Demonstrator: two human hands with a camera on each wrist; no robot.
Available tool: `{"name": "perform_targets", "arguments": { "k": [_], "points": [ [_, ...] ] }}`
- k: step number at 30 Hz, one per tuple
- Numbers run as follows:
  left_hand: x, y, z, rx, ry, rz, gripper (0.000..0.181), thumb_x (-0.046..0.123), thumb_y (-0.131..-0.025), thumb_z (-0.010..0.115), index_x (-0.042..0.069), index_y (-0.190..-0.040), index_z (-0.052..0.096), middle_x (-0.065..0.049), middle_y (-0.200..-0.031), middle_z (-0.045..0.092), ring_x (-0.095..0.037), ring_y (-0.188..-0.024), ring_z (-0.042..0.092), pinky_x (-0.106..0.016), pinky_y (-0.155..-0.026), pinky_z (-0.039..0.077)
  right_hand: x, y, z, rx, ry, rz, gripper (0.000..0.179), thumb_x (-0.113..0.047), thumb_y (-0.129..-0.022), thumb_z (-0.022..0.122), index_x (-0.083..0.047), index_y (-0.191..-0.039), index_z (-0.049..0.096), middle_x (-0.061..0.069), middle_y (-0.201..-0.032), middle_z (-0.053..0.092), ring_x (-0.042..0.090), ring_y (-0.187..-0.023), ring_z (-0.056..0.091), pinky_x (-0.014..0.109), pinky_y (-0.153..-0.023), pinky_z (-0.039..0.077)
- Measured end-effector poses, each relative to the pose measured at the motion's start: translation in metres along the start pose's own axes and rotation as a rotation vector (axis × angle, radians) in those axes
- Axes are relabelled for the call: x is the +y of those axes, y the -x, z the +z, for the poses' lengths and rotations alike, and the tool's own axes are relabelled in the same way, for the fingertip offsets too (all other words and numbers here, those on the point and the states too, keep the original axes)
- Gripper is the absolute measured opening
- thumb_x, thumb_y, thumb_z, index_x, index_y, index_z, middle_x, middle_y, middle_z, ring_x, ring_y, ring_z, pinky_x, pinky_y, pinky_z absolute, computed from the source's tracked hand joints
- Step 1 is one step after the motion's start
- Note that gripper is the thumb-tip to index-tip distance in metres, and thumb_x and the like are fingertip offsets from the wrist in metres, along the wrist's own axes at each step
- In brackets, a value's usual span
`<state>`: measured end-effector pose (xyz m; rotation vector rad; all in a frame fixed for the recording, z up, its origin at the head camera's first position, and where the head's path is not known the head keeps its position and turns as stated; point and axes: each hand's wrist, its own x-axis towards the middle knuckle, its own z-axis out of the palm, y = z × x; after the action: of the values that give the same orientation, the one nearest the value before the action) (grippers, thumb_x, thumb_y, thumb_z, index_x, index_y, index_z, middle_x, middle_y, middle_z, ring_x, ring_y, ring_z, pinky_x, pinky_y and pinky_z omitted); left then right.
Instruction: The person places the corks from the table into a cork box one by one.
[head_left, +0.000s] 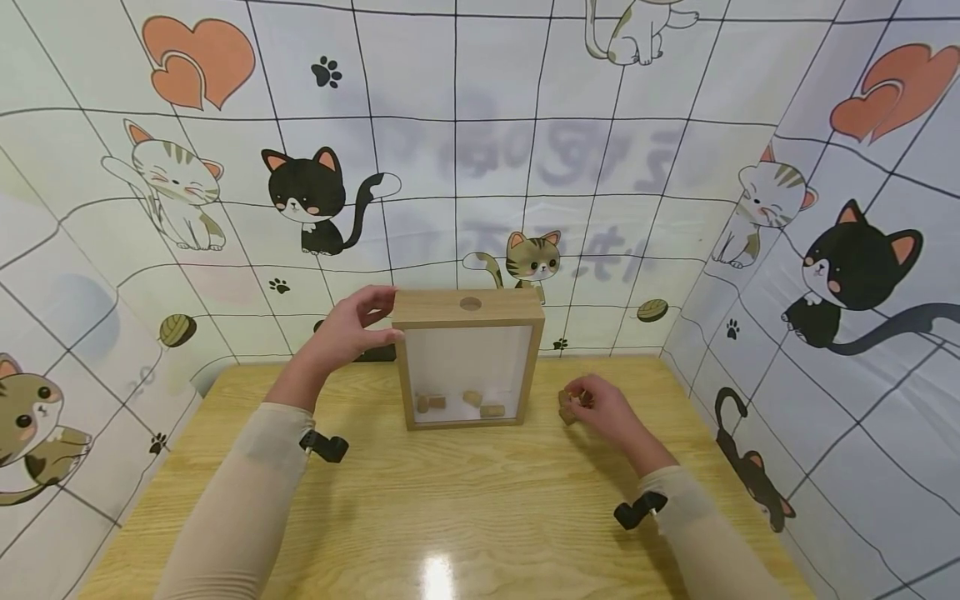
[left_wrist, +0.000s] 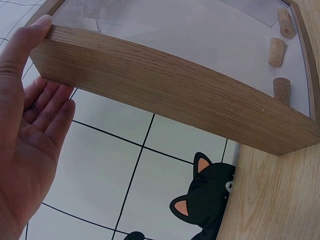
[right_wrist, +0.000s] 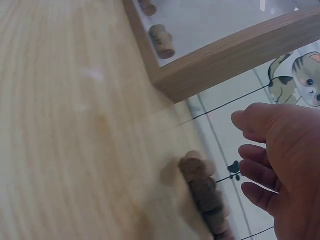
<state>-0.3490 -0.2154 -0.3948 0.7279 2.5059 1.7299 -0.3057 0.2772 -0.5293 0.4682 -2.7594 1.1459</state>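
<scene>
A wooden display box [head_left: 431, 307] with a clear front and a round hole [head_left: 470, 304] in its top stands upright on the table. Several corks [head_left: 492, 411] lie inside along its bottom. My left hand [head_left: 347, 332] holds the box's upper left corner, thumb at the front edge and fingers behind, as the left wrist view shows. To the right of the box, my right hand [head_left: 607, 408] hovers by a small group of loose corks [right_wrist: 204, 190]. Its fingers are loosely bent, and the right wrist view shows nothing between them.
The light wooden table [head_left: 420, 508] meets a cat-printed, gridded backdrop [head_left: 420, 167] just behind the box, with more of the sheet at both sides. Black wrist cameras [head_left: 324, 446] sit on both forearms.
</scene>
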Motion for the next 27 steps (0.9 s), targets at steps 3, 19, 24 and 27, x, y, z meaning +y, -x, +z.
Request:
{"name": "perform_targets", "arguments": {
  "k": [3,19,24,27],
  "points": [
    [0.0,0.0,0.0,-0.001,-0.004,0.001,0.076,0.014,-0.096,0.09,0.008,-0.16,0.051,-0.014,-0.152,0.058,-0.036,-0.154,0.05,-0.048,-0.127,0.045,0.006,0.002,0.006,-0.029,-0.002,0.024,0.026,-0.007,-0.1,0.082,0.002,-0.124,0.075,0.015,-0.114,0.071,0.026,-0.1,0.066,0.041,-0.085,0.06],
    [0.0,-0.001,0.0,-0.003,0.003,0.013,0.076,0.012,-0.096,0.09,0.006,-0.16,0.05,-0.016,-0.15,0.058,-0.036,-0.152,0.051,-0.052,-0.129,0.042,0.02,0.007,0.018,-0.073,0.173,-0.012,0.019,-0.01,-0.097,0.086,-0.008,-0.113,0.076,0.004,-0.102,0.06,0.021,-0.093,0.058,0.044,-0.085,0.056],
    [0.0,-0.001,0.0,-0.001,0.011,0.013,0.075,0.011,-0.095,0.09,0.006,-0.159,0.051,-0.017,-0.149,0.059,-0.038,-0.152,0.051,-0.057,-0.129,0.041,0.023,0.006,0.019,-0.076,0.199,-0.057,0.019,-0.006,-0.095,0.086,-0.008,-0.109,0.074,0.003,-0.103,0.06,0.021,-0.095,0.06,0.047,-0.088,0.058],
    [0.001,-0.001,0.001,-0.003,0.013,0.013,0.075,0.01,-0.095,0.09,0.006,-0.159,0.051,-0.017,-0.149,0.059,-0.038,-0.152,0.052,-0.057,-0.129,0.041,0.024,0.004,0.02,-0.069,0.223,-0.085,0.02,-0.004,-0.092,0.087,-0.009,-0.106,0.073,0.002,-0.102,0.061,0.021,-0.096,0.06,0.048,-0.089,0.059]
  ]
}}
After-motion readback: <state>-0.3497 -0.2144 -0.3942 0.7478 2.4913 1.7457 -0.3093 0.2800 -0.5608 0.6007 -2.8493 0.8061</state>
